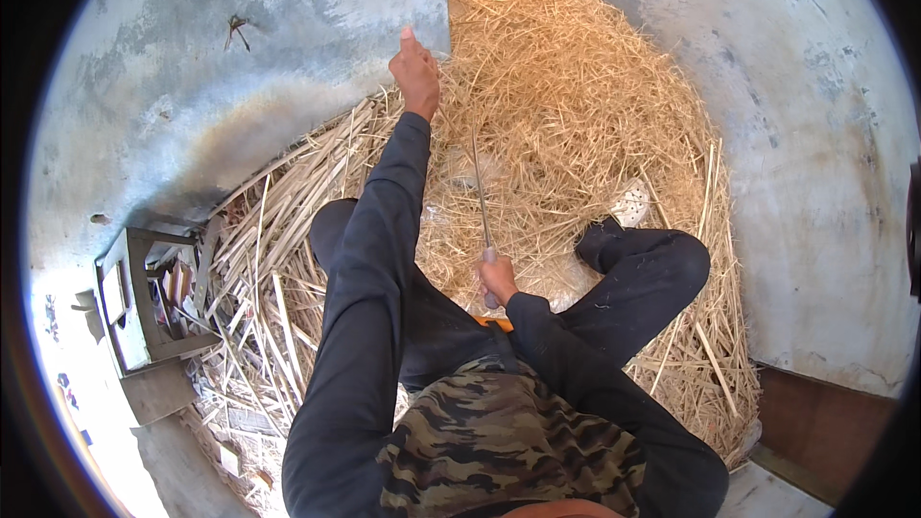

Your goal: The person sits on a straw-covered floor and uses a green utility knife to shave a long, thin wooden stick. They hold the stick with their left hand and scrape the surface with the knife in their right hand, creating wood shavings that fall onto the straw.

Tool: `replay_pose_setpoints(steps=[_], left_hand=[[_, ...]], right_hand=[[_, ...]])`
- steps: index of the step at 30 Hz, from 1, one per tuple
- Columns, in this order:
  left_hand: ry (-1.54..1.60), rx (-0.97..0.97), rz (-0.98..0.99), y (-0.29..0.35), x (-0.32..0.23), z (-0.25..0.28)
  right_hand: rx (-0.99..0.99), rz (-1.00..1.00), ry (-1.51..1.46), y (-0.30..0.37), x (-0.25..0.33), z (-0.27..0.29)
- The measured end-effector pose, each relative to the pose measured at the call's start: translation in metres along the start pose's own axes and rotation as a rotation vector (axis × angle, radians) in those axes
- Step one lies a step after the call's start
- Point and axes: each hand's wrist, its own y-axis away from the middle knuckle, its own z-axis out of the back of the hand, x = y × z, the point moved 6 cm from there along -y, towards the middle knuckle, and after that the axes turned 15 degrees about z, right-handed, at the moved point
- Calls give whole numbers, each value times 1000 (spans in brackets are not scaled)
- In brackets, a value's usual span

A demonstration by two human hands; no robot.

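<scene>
My left hand (415, 77) reaches far forward, above the straw beside the end of the left wall. One of its digits points ahead, the other fingers are curled, and I see nothing in them. In front of my lap, my right hand (497, 278) is wrapped round the handle of a long, narrow-bladed knife (483, 197). The blade points forward and slightly left, above the loose straw (576, 105). Its tip is hard to make out against the straw. My legs are bent and spread, one on either side of the knife.
Weathered grey walls rise on the left (278, 67) and right (806, 153). Thicker dry stalks (288, 221) lie to my left, near a wooden frame (158, 297). A pale perforated object (630, 203) rests by my right foot. Bright light enters at the far end.
</scene>
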Motion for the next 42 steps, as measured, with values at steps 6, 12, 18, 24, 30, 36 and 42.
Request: replay_pose_setpoints(steps=[6, 12, 18, 24, 30, 36, 42], left_hand=[[-27, -55, -71, 3, 1, 1], [-133, -45, -100, 1, 5, -11], [-208, -56, -174, -5, 10, -7], [-235, -82, -223, -2, 9, -15], [-304, -158, -258, -4, 4, -12], [-198, 51, -94, 1, 8, -21], [-189, 459, 305, -3, 26, -39]], right_hand=[[-109, 646, 127, 4, 71, 7], [5, 44, -36, 4, 0, -5], [-50, 149, -38, -3, 14, -5], [-40, 502, -143, -7, 23, -5], [-116, -70, -13, 0, -27, 13], [17, 361, -168, -1, 50, -3], [84, 81, -184, 5, 14, -15]])
